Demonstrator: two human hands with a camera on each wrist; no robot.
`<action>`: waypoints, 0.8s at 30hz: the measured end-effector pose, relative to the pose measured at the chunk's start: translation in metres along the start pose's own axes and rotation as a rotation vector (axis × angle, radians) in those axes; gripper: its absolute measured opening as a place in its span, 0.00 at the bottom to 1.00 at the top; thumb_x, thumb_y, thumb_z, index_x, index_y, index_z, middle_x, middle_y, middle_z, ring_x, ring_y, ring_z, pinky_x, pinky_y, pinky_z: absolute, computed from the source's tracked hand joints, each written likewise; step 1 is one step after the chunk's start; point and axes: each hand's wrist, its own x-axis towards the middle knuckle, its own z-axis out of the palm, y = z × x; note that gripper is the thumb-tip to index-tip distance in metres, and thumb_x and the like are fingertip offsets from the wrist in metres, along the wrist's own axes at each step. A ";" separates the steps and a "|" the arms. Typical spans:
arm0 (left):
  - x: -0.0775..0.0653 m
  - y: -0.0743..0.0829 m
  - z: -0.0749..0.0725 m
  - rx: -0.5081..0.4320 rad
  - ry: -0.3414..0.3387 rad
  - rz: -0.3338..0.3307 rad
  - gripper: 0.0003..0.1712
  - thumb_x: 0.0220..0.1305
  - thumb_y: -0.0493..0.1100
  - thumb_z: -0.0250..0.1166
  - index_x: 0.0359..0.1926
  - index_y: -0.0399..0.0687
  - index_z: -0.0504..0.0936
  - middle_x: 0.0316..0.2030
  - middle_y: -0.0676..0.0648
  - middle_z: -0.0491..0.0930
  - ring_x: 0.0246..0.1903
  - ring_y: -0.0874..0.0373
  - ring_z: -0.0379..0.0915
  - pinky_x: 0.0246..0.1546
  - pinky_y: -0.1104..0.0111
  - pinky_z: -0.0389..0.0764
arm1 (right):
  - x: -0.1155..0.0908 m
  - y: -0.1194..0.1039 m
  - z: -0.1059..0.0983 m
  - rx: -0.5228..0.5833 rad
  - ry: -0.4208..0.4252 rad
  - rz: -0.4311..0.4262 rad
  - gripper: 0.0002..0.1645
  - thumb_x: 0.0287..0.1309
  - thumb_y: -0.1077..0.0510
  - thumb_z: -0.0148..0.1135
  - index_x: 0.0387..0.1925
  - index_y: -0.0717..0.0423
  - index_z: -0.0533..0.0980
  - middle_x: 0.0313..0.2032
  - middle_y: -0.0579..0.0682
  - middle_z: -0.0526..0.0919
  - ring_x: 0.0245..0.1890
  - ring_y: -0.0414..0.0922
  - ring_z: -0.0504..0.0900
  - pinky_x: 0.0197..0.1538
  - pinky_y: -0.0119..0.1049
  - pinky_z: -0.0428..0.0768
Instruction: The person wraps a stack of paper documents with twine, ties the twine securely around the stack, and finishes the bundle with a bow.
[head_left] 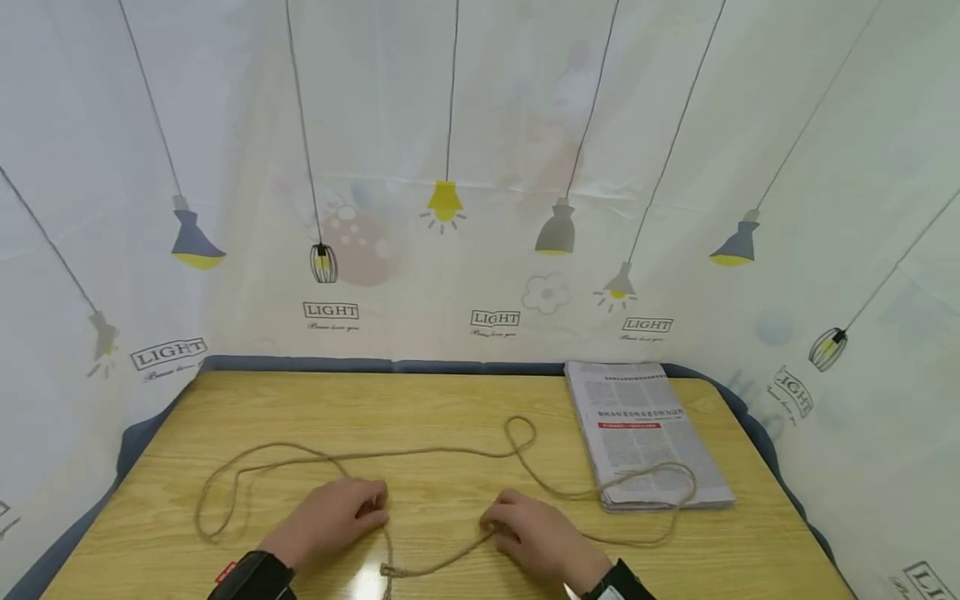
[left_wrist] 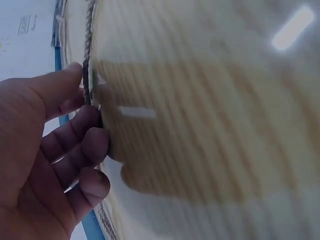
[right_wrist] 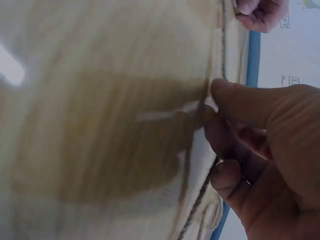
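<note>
Left hand (head_left: 333, 518) and right hand (head_left: 538, 535) pinch the rope (head_left: 450, 451).
It looks light, soft; hold by the knot (head_left: 388, 571), the table's (head_left: 262, 402) seven o'clock.

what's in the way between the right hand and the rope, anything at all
Nothing visible: the right hand holds the rope in its fingers. The newspaper stack lies farther right, under part of a rope loop, not between them.
</note>
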 end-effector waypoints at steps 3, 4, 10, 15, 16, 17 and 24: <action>-0.009 -0.003 0.000 0.024 0.024 -0.039 0.12 0.68 0.53 0.60 0.26 0.64 0.72 0.19 0.63 0.68 0.19 0.71 0.58 0.24 0.72 0.62 | -0.004 -0.001 0.001 -0.002 -0.031 -0.004 0.05 0.61 0.57 0.64 0.36 0.42 0.81 0.34 0.37 0.78 0.33 0.29 0.74 0.38 0.27 0.76; -0.013 -0.004 -0.001 0.028 0.035 -0.056 0.13 0.68 0.52 0.61 0.25 0.63 0.72 0.19 0.62 0.67 0.19 0.71 0.58 0.23 0.72 0.62 | -0.008 0.002 0.000 0.008 -0.036 -0.001 0.05 0.61 0.58 0.64 0.33 0.42 0.81 0.32 0.36 0.77 0.31 0.29 0.73 0.37 0.27 0.75; -0.039 -0.016 -0.018 0.082 0.098 -0.243 0.09 0.63 0.38 0.62 0.30 0.56 0.71 0.20 0.58 0.67 0.19 0.67 0.59 0.23 0.72 0.61 | -0.045 0.031 -0.016 0.148 -0.096 0.125 0.16 0.53 0.69 0.56 0.24 0.44 0.78 0.25 0.36 0.74 0.24 0.29 0.68 0.30 0.28 0.71; -0.055 -0.026 -0.034 0.202 0.086 -0.427 0.09 0.59 0.34 0.59 0.30 0.52 0.67 0.19 0.52 0.65 0.20 0.59 0.59 0.23 0.67 0.58 | -0.078 0.053 -0.036 0.111 -0.080 0.275 0.12 0.53 0.65 0.55 0.21 0.46 0.75 0.21 0.36 0.71 0.20 0.32 0.63 0.26 0.31 0.64; -0.057 -0.028 -0.036 0.230 0.076 -0.448 0.09 0.62 0.35 0.59 0.30 0.51 0.66 0.19 0.51 0.65 0.20 0.58 0.60 0.23 0.66 0.58 | -0.083 0.056 -0.039 0.065 -0.069 0.308 0.13 0.54 0.63 0.56 0.19 0.45 0.73 0.19 0.36 0.68 0.19 0.33 0.62 0.26 0.31 0.62; -0.058 -0.030 -0.038 0.259 0.067 -0.466 0.09 0.64 0.37 0.58 0.29 0.50 0.67 0.19 0.51 0.65 0.20 0.57 0.60 0.23 0.65 0.58 | -0.088 0.059 -0.042 0.022 -0.057 0.339 0.15 0.55 0.62 0.57 0.17 0.46 0.70 0.17 0.37 0.65 0.18 0.34 0.59 0.25 0.31 0.60; -0.067 -0.038 -0.049 0.321 0.011 -0.553 0.09 0.64 0.38 0.57 0.26 0.48 0.72 0.23 0.50 0.72 0.24 0.55 0.66 0.26 0.59 0.68 | -0.115 0.084 -0.054 -0.216 -0.087 0.655 0.21 0.56 0.57 0.61 0.10 0.47 0.66 0.13 0.42 0.64 0.17 0.41 0.63 0.30 0.42 0.64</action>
